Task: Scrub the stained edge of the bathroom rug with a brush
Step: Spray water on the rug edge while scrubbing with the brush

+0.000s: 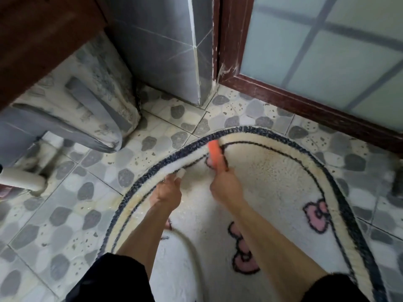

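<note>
Rug [261, 182] lies on tiled floor [87, 171] with its yellowed far edge raised, left hand [169, 190] pinching it up, right hand [224, 184] gripping orange brush [214, 153] on it: looks mid-scrub, next stroke probably needs the edge taut and bristles pressed down.

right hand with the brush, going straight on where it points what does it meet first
The right hand holds the brush aimed at the rug's dark border, which it would likely meet first; pebble floor lies beyond, though depth is unclear.
</note>
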Tool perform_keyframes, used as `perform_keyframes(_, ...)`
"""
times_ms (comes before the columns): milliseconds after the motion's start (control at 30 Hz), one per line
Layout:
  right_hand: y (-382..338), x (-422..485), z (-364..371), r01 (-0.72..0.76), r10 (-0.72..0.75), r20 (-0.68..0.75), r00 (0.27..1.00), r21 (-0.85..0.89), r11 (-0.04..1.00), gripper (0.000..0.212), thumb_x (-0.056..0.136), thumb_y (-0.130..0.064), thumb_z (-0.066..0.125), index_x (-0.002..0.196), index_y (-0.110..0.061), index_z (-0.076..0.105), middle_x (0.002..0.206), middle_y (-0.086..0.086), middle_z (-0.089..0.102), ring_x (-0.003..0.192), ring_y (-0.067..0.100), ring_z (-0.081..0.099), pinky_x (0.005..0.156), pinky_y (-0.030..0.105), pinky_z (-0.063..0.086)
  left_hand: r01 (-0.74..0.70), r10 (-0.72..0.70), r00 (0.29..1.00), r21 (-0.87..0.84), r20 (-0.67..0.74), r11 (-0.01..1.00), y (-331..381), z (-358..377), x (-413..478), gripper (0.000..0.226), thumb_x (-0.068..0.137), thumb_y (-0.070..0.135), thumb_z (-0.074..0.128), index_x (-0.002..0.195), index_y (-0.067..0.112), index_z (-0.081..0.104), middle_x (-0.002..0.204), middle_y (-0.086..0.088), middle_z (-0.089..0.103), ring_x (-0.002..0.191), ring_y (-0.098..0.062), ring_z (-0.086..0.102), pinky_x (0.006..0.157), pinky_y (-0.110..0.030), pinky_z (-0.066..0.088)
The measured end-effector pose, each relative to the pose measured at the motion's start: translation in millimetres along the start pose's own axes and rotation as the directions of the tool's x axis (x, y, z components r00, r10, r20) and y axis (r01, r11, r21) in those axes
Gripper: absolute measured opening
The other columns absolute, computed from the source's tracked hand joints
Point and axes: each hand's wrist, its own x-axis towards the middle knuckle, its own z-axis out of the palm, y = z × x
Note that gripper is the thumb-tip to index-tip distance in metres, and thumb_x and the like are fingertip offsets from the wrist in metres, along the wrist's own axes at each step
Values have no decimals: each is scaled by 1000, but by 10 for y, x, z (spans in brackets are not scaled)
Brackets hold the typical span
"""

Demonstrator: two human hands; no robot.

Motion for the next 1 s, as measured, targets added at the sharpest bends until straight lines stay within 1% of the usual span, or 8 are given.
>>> perform_keyframes(100, 129, 135, -142, 161, -150, 74, 986, -186, 969, 69, 97, -15, 42, 159, -19, 15, 124, 21, 56, 100, 37, 61, 80, 39, 49, -4, 4, 1000, 64, 6, 998, -56, -17, -48, 45, 108, 45, 25, 146, 24, 39, 132, -16, 61, 117, -36, 60, 95, -43, 48)
perform_keyframes(233, 506, 313, -698, -215, 195, -139, 971, -148, 965, 73, 97, -14, 45, 160, -23, 9, 120, 21, 53, 82, 31, 57, 73, 37, 43, -17, 14, 999, 118, 28, 993, -49, -50, -83, 47, 109, 44, 22, 149, 25, 37, 129, -15, 63, 110, -32, 62, 83, -39, 47)
perform_keyframes(333, 72, 109, -291, -34, 32, -59, 998, -30, 999, 77, 96, -11, 44, 161, -21, 2, 123, 14, 54, 70, 25, 50, 68, 32, 39, 4, 0, 997, 50, -77, 999, -32, 17, -63, 42, 109, 42, 25, 142, 24, 45, 116, -12, 67, 97, -28, 61, 78, -37, 50)
perform_keyframes(433, -83, -70, 237, 339, -333, 68, 941, -124, 933, 82, 93, -3, 40, 161, -25, -1, 143, 6, 52, 91, 32, 65, 71, 36, 55, 3, -6, 998, -50, -70, 999, -106, 211, -78, 44, 109, 40, 27, 151, 28, 36, 145, -8, 53, 147, -32, 29, 104, -61, 44)
perform_keyframes(500, 97, 94, 21, 225, -217, 65, 974, -160, 961, 74, 95, -10, 42, 160, -24, 9, 122, 12, 61, 84, 32, 62, 71, 37, 53, -24, 21, 999, -53, -49, 998, -157, 255, -81, 46, 110, 37, 25, 156, 36, 23, 159, -2, 38, 152, -37, 15, 108, -64, 39)
perform_keyframes(633, 436, 252, -407, -214, 196, -157, 968, -103, 971, 68, 100, -15, 41, 160, -18, 11, 105, 17, 48, 73, 27, 42, 68, 34, 36, -36, 36, 998, -13, -46, 999, -173, 164, -73, 43, 111, 40, 18, 153, 35, 27, 144, -11, 49, 137, -44, 43, 99, -54, 52)
perform_keyframes(833, -243, -54, 284, 312, -303, 98, 948, -83, 947, 67, 98, -8, 39, 160, -22, 18, 137, 1, 59, 82, 26, 68, 68, 33, 55, -11, 15, 995, 41, -100, 999, -98, 148, -87, 39, 110, 40, 22, 144, 26, 35, 121, -18, 58, 114, -40, 60, 86, -47, 57)
perform_keyframes(1000, 336, 286, -388, -63, 55, -58, 997, -140, 988, 67, 103, -21, 41, 160, -24, 7, 111, 16, 53, 75, 26, 49, 71, 34, 37, 30, -28, 996, 30, -82, 999, -160, 166, -13, 44, 108, 47, 21, 147, 32, 34, 126, -23, 53, 79, -29, 65, 71, -43, 60)
